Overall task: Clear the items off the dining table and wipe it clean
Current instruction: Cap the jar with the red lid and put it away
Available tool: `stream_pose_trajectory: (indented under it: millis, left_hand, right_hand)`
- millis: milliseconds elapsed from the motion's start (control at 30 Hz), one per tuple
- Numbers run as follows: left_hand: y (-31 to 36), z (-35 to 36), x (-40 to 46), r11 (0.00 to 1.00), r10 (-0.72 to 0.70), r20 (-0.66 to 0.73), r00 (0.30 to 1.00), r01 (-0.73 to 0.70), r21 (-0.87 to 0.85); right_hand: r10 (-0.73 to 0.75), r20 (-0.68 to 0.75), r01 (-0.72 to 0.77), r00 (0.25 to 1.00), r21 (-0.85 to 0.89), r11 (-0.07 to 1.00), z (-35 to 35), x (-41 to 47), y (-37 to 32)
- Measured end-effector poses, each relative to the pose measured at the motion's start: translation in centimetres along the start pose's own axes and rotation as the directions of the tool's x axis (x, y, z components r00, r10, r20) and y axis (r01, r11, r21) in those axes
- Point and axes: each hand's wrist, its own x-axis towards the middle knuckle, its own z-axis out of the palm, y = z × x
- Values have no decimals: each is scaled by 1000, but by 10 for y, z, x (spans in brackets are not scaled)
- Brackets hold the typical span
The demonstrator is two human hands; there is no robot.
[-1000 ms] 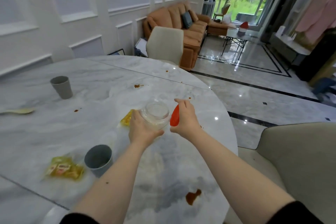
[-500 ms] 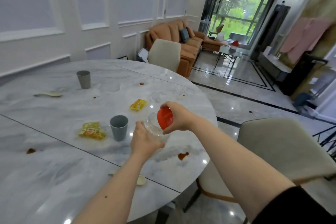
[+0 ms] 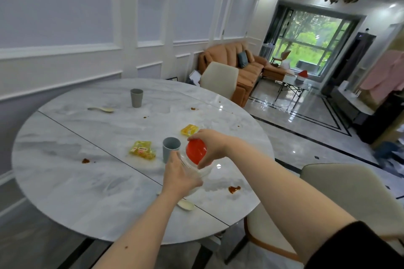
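A: Jar [image 3: 200, 171] was up off the worktop [image 3: 91, 183], clear glass, tilted, w/ left hand [image 3: 179, 178] wrapped round its body in a closed grip.

B: And the red lid [image 3: 196, 151]?

A: Right hand [image 3: 211, 142] had fingers clamped on it from above, closed grip, lid at the jar's mouth. Couldn't tell if it sat fully on.

B: What was nearest?

A: Grey cup [image 3: 171, 151] stood upright just beyond the left hand, yellow snack packet [image 3: 142, 149] lying just left of it. 2nd yellow packet [image 3: 189, 130] lay farther back, partly behind the right hand.

B: Anything under the arms?

A: Pale spoon [image 3: 186, 205] lay near the worktop's front edge, partly hidden by the left forearm. Brown sauce blot [image 3: 234, 189] sat to the right of the jar.

B: Far side?

A: 2nd grey cup [image 3: 136, 97] upright, well apart from the rest, another pale spoon [image 3: 102, 109] to its left. Small brown spots were scattered about, one bigger smear [image 3: 85, 160] at left.

B: Around the worktop?

A: Cream chair [image 3: 219, 78] at the far side, another cream chair [image 3: 345, 194] at the near right. Orange sofa [image 3: 238, 64] behind.
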Motion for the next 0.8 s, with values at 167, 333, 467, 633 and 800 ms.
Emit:
stream_pose_trajectory:
  millis: [167,333,467,633,800]
  left_hand:
    - [3,-22,-6,1000,-13,-51,999,14,2]
    - [-7,-35,-6,996,-55,-100,993,61,65]
    - [-12,-46,-8,995,-52,-131,990,63,81]
    - [-16,-61,-8,994,-52,-176,983,68,89]
    - [-16,-71,-7,990,-15,-242,970,49,134]
  right_hand:
    - [-30,6,31,1000,-81,996,-5,6,-23]
    - [-29,7,29,1000,-95,995,-7,14,-43]
    - [-46,33,49,998,-96,994,-10,19,-57]
    - [-163,40,166,986,-91,982,-15,25,-67]
    - [-270,46,272,962,-48,961,-29,29,-66]
